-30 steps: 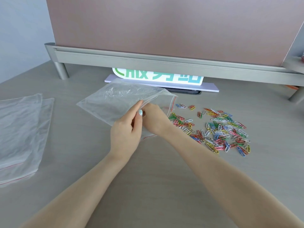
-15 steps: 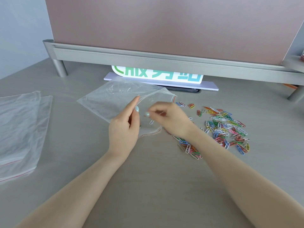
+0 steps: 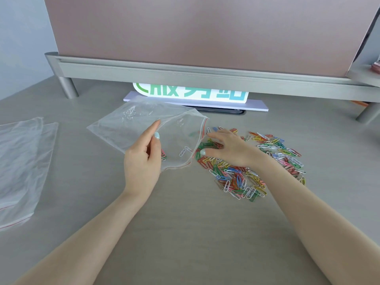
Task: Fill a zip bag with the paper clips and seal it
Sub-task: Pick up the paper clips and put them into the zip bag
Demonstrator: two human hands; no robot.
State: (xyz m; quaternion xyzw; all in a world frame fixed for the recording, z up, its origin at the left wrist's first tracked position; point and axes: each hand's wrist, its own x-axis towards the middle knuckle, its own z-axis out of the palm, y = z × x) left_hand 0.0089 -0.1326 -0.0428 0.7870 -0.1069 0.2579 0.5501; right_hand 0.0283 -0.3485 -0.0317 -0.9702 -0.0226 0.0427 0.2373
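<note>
A clear zip bag (image 3: 131,128) with a red strip along its mouth (image 3: 203,128) lies on the grey desk, mouth facing right and gaping. My left hand (image 3: 144,161) pinches the bag's near edge, thumb on top, and holds the upper layer raised. A few paper clips (image 3: 185,151) lie inside the bag near the mouth. The main pile of coloured paper clips (image 3: 242,177) is spread just right of the bag. My right hand (image 3: 224,149) rests on the pile's left end at the bag mouth, its thumb and fingers spread either side of a cluster of green clips.
Two spare clear bags (image 3: 22,165) lie flat at the desk's left edge. A metal-framed partition (image 3: 185,73) on short legs crosses the back, with a white and green sign (image 3: 191,95) under it. Bare desk lies in front of the pile.
My right hand has drawn back from the bag mouth to the clip pile, leaving a few clips inside. The bag's mouth now gapes wider under my left hand.
</note>
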